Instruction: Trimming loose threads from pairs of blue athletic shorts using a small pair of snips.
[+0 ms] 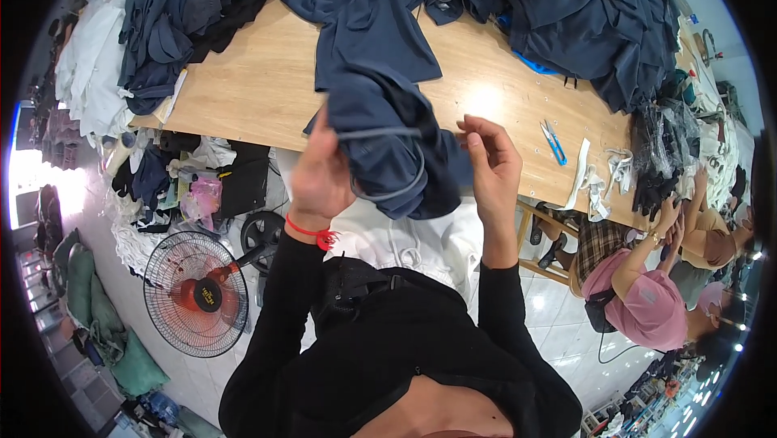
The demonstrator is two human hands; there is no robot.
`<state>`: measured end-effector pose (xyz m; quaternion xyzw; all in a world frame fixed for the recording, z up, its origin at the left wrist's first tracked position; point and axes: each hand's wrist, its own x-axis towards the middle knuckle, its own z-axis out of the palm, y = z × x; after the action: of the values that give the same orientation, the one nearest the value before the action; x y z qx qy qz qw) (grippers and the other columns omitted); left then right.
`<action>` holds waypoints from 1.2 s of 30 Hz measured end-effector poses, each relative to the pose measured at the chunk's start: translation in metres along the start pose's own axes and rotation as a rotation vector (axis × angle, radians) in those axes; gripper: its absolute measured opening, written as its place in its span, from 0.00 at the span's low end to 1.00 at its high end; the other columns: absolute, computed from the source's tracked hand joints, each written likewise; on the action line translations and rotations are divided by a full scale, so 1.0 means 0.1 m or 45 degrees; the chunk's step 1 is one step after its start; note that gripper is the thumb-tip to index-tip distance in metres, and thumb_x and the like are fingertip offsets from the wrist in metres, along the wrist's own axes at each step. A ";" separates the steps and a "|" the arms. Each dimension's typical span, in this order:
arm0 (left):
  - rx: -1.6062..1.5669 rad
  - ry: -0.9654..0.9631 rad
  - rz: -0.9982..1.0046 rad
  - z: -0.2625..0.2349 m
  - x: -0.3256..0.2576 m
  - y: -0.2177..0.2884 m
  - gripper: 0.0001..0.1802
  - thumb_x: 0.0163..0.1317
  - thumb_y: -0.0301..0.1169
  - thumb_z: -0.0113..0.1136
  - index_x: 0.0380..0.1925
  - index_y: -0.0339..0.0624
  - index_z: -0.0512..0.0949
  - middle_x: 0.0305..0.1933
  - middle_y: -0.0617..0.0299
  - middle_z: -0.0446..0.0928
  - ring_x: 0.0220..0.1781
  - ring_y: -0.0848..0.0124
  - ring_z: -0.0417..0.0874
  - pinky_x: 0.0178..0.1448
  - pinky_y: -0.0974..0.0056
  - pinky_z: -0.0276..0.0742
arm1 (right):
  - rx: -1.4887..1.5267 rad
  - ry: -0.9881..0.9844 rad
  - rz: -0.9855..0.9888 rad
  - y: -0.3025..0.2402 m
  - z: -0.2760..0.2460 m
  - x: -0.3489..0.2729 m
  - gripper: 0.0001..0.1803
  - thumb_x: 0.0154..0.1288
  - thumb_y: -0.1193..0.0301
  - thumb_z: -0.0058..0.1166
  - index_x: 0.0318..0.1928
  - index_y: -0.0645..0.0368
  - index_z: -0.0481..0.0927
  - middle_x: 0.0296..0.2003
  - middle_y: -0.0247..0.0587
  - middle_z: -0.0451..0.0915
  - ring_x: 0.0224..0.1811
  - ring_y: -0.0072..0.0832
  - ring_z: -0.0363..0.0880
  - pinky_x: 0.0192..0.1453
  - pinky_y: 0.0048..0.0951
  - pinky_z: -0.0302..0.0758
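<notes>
Over the table's front edge, between my hands, hangs a bunched dark navy garment (pixel 384 167) with a grey drawcord (pixel 384 132) looping across it. My left hand (pixel 318 171), with a red string bracelet at the wrist, grips the garment's left side; its fingers are partly hidden behind the cloth and blurred. My right hand (pixel 494 159) is raised just right of the garment, fingers curled loosely and apart, and nothing shows between them. Another navy garment (pixel 368 38) lies spread on the wooden table (pixel 243 86) just beyond.
Large navy garment piles (pixel 583 17) cover the table's far side. Blue-handled scissors (pixel 555 143) and white fabric strips (pixel 595 179) lie to the right. A standing fan (pixel 197 294) is at the lower left. Two people sit at the right, one in a pink top (pixel 643 300).
</notes>
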<state>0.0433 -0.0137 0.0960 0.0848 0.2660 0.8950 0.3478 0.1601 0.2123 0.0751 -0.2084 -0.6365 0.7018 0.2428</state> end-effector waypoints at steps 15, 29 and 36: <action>-0.644 -1.036 0.164 -0.35 0.34 0.58 0.54 0.77 0.64 0.53 0.87 0.38 0.47 0.90 0.41 0.48 0.90 0.43 0.52 0.91 0.32 0.38 | 0.776 -0.244 0.204 0.01 0.36 -0.01 0.07 0.82 0.79 0.55 0.55 0.63 0.79 0.49 0.41 0.88 0.48 0.26 0.86 0.58 0.32 0.83; -0.006 0.198 -0.191 -0.77 -0.16 -0.32 0.26 0.80 0.23 0.56 0.75 0.51 0.69 0.70 0.63 0.77 0.70 0.68 0.81 0.73 0.57 0.79 | 0.966 0.015 0.636 0.26 0.33 -0.39 0.17 0.80 0.75 0.59 0.63 0.61 0.74 0.47 0.42 0.88 0.44 0.27 0.88 0.57 0.34 0.86; 0.281 0.355 0.074 -0.26 -0.03 -0.23 0.23 0.84 0.28 0.53 0.75 0.42 0.66 0.68 0.57 0.80 0.69 0.65 0.82 0.74 0.55 0.78 | -0.475 0.034 0.048 0.30 0.27 -0.42 0.20 0.71 0.82 0.65 0.61 0.64 0.77 0.41 0.41 0.87 0.42 0.24 0.84 0.50 0.28 0.80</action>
<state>0.0503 -0.0124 0.0612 0.0053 0.4056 0.8732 0.2700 0.1752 0.1636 0.0478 -0.2711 -0.7483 0.5731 0.1953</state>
